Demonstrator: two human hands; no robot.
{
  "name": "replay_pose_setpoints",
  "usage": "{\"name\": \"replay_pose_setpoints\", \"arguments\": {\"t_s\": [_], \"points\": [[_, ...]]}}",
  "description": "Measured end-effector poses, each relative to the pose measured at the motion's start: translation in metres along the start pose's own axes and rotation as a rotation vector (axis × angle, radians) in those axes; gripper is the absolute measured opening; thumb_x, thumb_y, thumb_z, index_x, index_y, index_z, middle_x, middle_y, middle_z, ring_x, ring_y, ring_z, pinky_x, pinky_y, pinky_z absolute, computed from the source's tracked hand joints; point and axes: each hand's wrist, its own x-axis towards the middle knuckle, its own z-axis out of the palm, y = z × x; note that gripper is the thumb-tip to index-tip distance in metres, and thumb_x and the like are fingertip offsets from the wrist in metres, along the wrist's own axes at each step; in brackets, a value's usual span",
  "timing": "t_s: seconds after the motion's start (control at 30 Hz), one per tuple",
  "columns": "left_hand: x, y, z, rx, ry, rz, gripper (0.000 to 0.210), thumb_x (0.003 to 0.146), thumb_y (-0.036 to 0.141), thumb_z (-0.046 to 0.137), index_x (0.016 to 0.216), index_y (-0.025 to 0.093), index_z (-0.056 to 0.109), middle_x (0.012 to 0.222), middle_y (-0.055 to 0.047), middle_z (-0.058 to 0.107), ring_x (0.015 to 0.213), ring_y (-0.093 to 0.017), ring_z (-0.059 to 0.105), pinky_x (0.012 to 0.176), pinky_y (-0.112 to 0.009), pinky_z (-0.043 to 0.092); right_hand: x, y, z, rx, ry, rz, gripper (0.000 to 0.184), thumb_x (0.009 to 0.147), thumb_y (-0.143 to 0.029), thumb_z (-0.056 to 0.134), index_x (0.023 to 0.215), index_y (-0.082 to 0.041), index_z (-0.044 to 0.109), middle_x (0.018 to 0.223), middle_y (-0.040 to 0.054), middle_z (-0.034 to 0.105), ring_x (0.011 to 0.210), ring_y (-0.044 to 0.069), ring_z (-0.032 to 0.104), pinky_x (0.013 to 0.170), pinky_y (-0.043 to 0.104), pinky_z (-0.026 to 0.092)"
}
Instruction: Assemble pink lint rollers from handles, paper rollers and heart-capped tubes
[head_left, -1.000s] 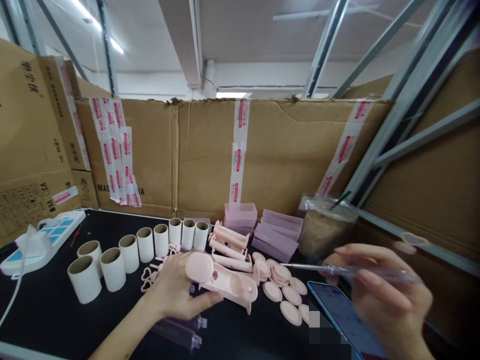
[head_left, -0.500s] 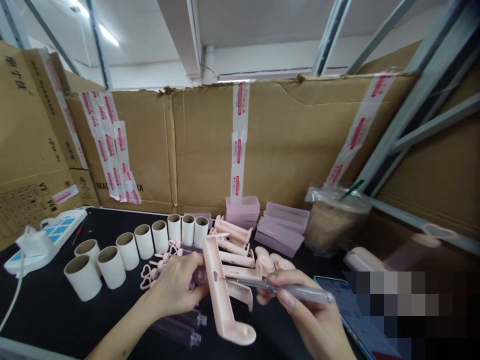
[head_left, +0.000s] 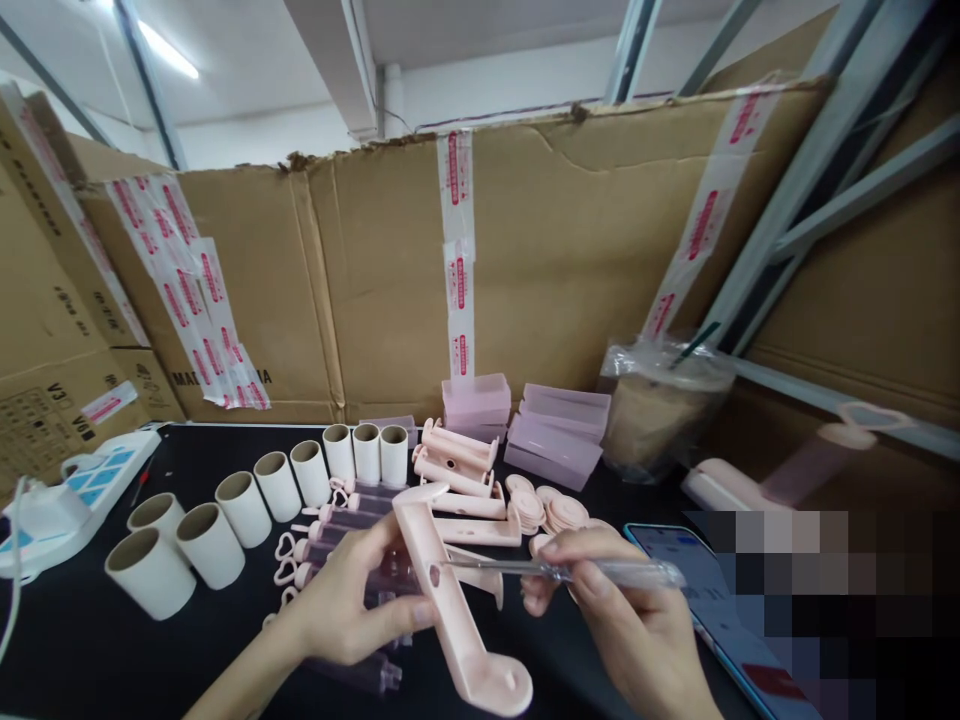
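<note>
My left hand (head_left: 360, 590) grips a pale pink plastic holder (head_left: 457, 620), a long trough with a rounded end plate at each end and a small hole in its floor. My right hand (head_left: 622, 610) is closed around the clear handle of a screwdriver (head_left: 502, 567). Its thin metal shaft points left, with the tip at the holder's trough near the hole; whether it touches I cannot tell. Behind the held piece lie several similar pink holders (head_left: 472, 530). Clear purple tubes (head_left: 360, 510) with pink heart-shaped loops lie beyond my left hand, partly hidden by it.
Several white cardboard tubes (head_left: 244, 510) stand in a curved row at left, near a power strip (head_left: 105, 480). Purple trays (head_left: 555, 450), pink discs (head_left: 562, 512) and a bagged cup (head_left: 660, 420) sit behind. A phone (head_left: 720, 610) lies at right. Cardboard (head_left: 390, 280) walls the back.
The holder has tilted a little more and moved slightly right and down in my left hand. The screwdriver stays at its trough. The whole view has shifted slightly.
</note>
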Motion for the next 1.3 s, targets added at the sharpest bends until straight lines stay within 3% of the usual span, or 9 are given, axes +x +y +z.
{"name": "replay_pose_setpoints", "arguments": {"t_s": [0.27,0.47,1.0,1.3], "points": [[-0.0024,0.0033,0.0004,0.089,0.028,0.040,0.031,0.083,0.039,0.052,0.101,0.015,0.058,0.102,-0.010,0.064,0.088,-0.023,0.062,0.073,-0.030,0.051,-0.0009,-0.0014,0.0030,-0.008,-0.082,0.009,0.012,0.086,-0.027,0.056,0.088,-0.024,0.067,0.066,0.0018,0.067,0.050,0.016,0.065,0.052,0.029,0.056],[-0.0028,0.0038,0.0000,0.129,0.048,0.052,0.033,0.082,0.043,0.051,0.098,0.015,0.061,0.097,-0.009,0.066,0.084,-0.022,0.062,0.070,-0.030,0.052,-0.0008,-0.0014,0.0063,0.043,-0.019,0.009,0.013,0.084,-0.030,0.058,0.086,-0.022,0.068,0.064,0.0024,0.066,0.049,0.017,0.064,0.049,0.029,0.055],[-0.0029,0.0025,0.0021,0.116,0.033,0.046,0.033,0.082,0.047,0.050,0.089,0.016,0.059,0.090,-0.008,0.065,0.079,-0.020,0.061,0.068,-0.028,0.050,-0.0042,0.0030,0.0018,0.018,-0.025,0.025,0.012,0.085,-0.028,0.057,0.086,-0.023,0.069,0.071,0.0021,0.066,0.052,0.015,0.065,0.050,0.026,0.056],[-0.0003,0.0012,0.0038,0.104,0.015,0.073,0.031,0.081,0.043,0.051,0.089,0.014,0.059,0.088,-0.009,0.063,0.077,-0.020,0.058,0.065,-0.026,0.046,-0.0040,0.0009,0.0028,0.001,-0.043,0.064,0.012,0.085,-0.027,0.058,0.085,-0.021,0.069,0.058,0.0019,0.068,0.049,0.015,0.064,0.051,0.024,0.053]]}}
